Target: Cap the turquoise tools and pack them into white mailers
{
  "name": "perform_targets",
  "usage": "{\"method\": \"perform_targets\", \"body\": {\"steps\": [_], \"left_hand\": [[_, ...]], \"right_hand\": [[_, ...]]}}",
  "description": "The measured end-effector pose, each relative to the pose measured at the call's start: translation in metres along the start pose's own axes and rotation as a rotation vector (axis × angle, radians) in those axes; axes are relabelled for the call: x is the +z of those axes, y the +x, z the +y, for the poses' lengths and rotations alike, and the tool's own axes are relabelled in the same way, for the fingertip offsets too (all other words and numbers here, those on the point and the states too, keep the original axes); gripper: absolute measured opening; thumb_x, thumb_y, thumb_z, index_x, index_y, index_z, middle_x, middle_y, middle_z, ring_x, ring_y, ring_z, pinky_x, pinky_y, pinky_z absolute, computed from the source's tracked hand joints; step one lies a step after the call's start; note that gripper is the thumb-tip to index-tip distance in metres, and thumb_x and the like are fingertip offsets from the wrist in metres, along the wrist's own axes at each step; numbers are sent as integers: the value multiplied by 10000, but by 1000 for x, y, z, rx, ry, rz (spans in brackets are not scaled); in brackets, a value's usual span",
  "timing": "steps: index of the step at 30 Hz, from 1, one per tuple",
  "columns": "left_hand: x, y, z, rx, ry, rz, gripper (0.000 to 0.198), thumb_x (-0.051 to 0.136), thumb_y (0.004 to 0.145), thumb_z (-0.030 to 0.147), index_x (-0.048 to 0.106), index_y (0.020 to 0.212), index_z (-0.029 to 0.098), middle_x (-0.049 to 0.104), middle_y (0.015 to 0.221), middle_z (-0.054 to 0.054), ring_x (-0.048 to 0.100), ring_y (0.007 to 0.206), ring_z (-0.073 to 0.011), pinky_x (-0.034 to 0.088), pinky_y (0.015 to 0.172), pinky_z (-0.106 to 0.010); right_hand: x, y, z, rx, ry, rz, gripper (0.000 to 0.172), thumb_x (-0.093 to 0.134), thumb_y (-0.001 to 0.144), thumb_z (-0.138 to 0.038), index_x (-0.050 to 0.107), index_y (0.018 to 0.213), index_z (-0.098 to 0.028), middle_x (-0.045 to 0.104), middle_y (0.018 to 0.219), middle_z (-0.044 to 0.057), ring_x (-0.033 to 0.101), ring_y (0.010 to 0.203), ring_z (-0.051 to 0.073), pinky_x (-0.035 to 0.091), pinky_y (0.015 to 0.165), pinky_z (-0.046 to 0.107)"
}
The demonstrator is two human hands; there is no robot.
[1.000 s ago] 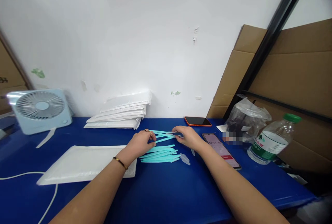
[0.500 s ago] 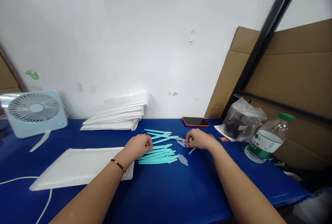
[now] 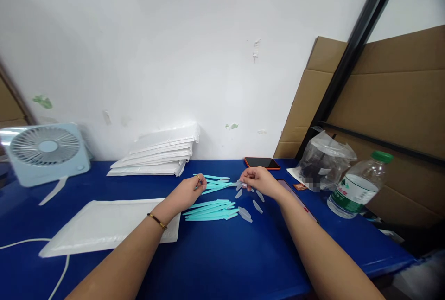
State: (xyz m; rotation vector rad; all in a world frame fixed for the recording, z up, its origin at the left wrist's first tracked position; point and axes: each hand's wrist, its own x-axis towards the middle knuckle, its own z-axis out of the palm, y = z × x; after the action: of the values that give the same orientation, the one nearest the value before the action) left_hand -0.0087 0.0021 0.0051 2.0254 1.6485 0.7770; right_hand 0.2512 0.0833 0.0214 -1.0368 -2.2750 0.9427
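Observation:
A heap of thin teal sticks (image 3: 210, 209) lies on the blue table (image 3: 222, 253), with a few more teal sticks (image 3: 215, 178) behind it. My left hand (image 3: 187, 192) is closed in a pinch on the end of one teal stick (image 3: 217, 188) lifted just above the heap. My right hand (image 3: 259, 181) is closed too, pinching a small clear cap (image 3: 243, 184) at that stick's far tip. Several loose clear caps (image 3: 247, 213) lie on the table below my right hand.
A flat white padded envelope (image 3: 104, 226) lies at the left front, a stack of the same envelopes (image 3: 156, 154) by the wall. Nearby are a small fan (image 3: 47, 151), a white cable (image 3: 59, 281), a phone (image 3: 262, 163), a plastic bag (image 3: 325, 158), a water bottle (image 3: 358, 184) and cardboard (image 3: 382, 96).
My right hand went down to the loose caps, then came back up with one to the stick's tip. My left hand lifted the stick's end slightly.

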Motion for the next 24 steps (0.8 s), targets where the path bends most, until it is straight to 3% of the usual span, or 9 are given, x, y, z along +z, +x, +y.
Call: {"method": "perform_targets", "body": {"steps": [6, 17, 24], "left_hand": [[-2, -2, 4, 3, -24, -27, 171, 372, 825, 340, 472, 788, 206, 498, 648, 36, 406, 565, -111, 305, 547, -224], [-8, -3, 5, 13, -54, -27, 173, 359, 828, 344, 461, 796, 208, 485, 640, 41, 384, 557, -109, 300, 539, -222], [-2, -1, 5, 30, -61, -11, 152, 373, 822, 322, 462, 781, 206, 496, 647, 40, 410, 588, -114, 320, 566, -223]], "right_hand": [[4, 3, 0, 11, 195, -22, 309, 581, 760, -428, 612, 799, -123, 656, 676, 44, 579, 529, 106, 423, 518, 206], [4, 2, -2, -9, 318, -54, 314, 603, 762, -418, 613, 804, -107, 656, 679, 49, 562, 526, 89, 396, 497, 186], [21, 5, -4, -22, 396, -58, 333, 632, 732, -445, 600, 799, -120, 655, 682, 37, 582, 541, 100, 443, 539, 214]]}}
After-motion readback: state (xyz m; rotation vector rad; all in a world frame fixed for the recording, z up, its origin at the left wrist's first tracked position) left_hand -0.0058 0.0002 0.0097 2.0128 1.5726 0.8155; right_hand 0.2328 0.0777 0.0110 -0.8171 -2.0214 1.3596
